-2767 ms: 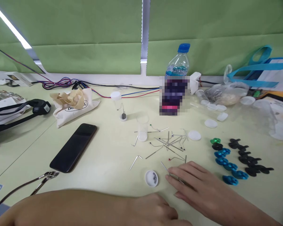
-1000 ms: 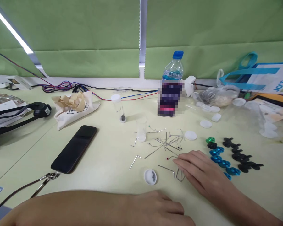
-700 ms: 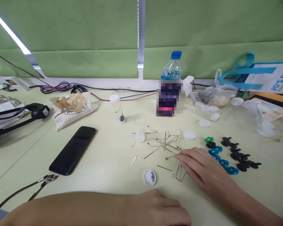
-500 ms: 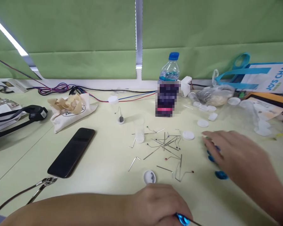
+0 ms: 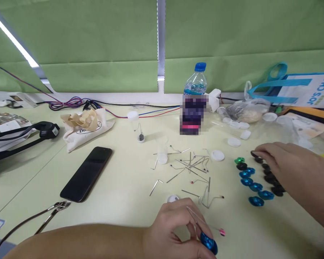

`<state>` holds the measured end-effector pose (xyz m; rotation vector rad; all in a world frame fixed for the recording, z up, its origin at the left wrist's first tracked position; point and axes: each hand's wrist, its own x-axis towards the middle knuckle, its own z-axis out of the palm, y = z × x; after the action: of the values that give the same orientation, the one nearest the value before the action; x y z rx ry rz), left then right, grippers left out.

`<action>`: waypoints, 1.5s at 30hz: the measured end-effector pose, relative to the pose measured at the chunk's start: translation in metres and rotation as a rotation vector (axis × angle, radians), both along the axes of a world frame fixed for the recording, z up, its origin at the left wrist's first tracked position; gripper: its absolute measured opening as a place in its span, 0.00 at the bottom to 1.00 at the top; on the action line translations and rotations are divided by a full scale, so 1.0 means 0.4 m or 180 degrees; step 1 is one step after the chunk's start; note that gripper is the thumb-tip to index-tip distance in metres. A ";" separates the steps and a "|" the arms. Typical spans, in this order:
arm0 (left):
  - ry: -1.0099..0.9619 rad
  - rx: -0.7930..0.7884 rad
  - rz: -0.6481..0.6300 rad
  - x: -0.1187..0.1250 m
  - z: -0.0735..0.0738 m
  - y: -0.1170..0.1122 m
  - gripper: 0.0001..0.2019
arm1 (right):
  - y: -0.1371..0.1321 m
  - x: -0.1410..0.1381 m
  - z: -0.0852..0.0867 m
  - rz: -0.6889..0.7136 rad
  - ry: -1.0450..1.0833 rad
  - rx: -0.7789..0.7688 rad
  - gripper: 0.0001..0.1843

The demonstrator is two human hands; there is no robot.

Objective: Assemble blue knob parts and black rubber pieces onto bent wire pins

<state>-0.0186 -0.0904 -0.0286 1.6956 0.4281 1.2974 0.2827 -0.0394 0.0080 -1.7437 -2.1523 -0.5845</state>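
My left hand (image 5: 175,225), low in the middle, is closed on a shiny blue rounded piece (image 5: 208,243). A bent wire with a pink bead (image 5: 222,232) sticks out across those fingers. Over on the right, my right hand (image 5: 299,169) pinches a small black piece (image 5: 255,154) between its fingertips. Beneath and beside that hand lie several more black pieces (image 5: 270,178), partly covered. Left of them runs a line of shiny blue pieces (image 5: 256,201), with a green piece (image 5: 239,160) at its far end. Thin bent metal wires (image 5: 175,176), some beaded, are scattered mid-table.
A clear tube (image 5: 162,157) and a white lid (image 5: 217,155) stand by the wires; another white cap (image 5: 173,198) is partly behind my left hand. A phone (image 5: 86,174) lies left. Behind are a bottle (image 5: 196,81), a cloth pouch (image 5: 88,135) and plastic bags (image 5: 248,108).
My right hand has moved right, from the blue and green pieces to the black ones, uncovering the line. My left hand has turned, bringing the pink-beaded wire and blue piece into view.
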 end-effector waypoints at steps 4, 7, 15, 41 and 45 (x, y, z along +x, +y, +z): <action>-0.0377 -0.0537 -0.0227 -0.015 0.029 0.004 0.11 | -0.062 -0.147 0.006 0.1258 0.0295 -0.0209 0.15; -0.0687 -0.1205 -0.0373 -0.028 0.043 0.020 0.14 | -0.126 -0.250 -0.024 0.2295 0.0407 -0.0742 0.16; -0.1322 -0.2078 -0.0911 -0.035 0.040 0.049 0.14 | -0.189 -0.339 -0.078 0.2416 0.0633 -0.0624 0.15; -0.0747 -0.2429 -0.0521 -0.022 -0.008 0.054 0.14 | -0.175 -0.270 -0.078 0.1832 0.2909 -0.1133 0.24; -0.0740 -0.2158 -0.0664 -0.029 -0.004 0.048 0.20 | -0.163 -0.276 -0.070 0.1684 0.2938 -0.1220 0.13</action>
<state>-0.0302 -0.0714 -0.0301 0.9824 0.4709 1.0225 0.1724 -0.1047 -0.0201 -1.1204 -1.9130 0.6809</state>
